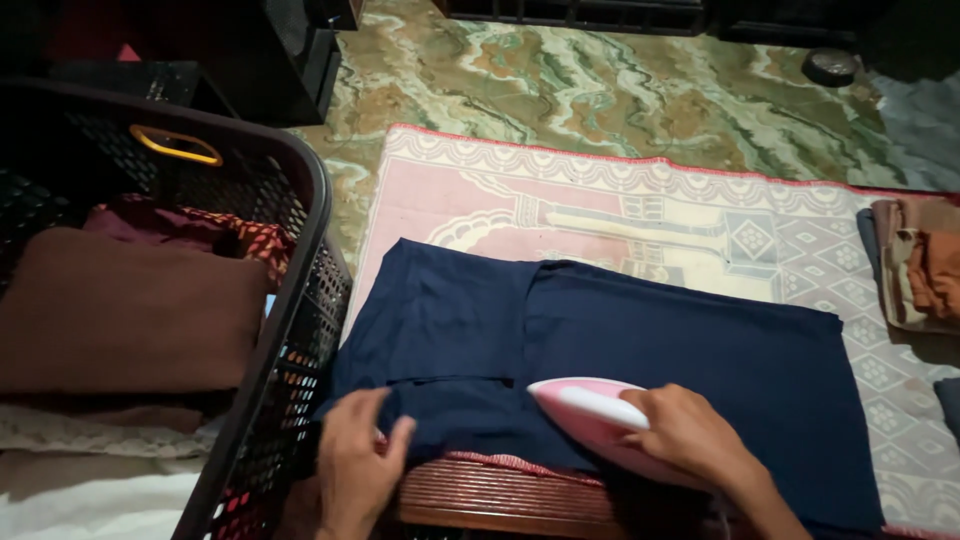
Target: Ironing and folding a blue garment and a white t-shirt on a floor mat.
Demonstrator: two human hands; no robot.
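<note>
A navy blue garment (640, 340) lies spread flat over a pink patterned mat (600, 200). My right hand (690, 430) grips the handle of a pink and white clothes iron (590, 405), which rests on the near edge of the garment with its tip pointing left. My left hand (355, 460) presses flat on the garment's near left corner, fingers apart, just left of the iron. Under the garment's near edge a dark red ribbed surface (500, 490) shows.
A black plastic laundry basket (300, 300) with an orange handle stands at the left, holding folded brown and dark red cloth. Folded brown and orange clothes (920, 270) are stacked on the mat at the right. Green marbled floor lies beyond, with dark furniture at the top.
</note>
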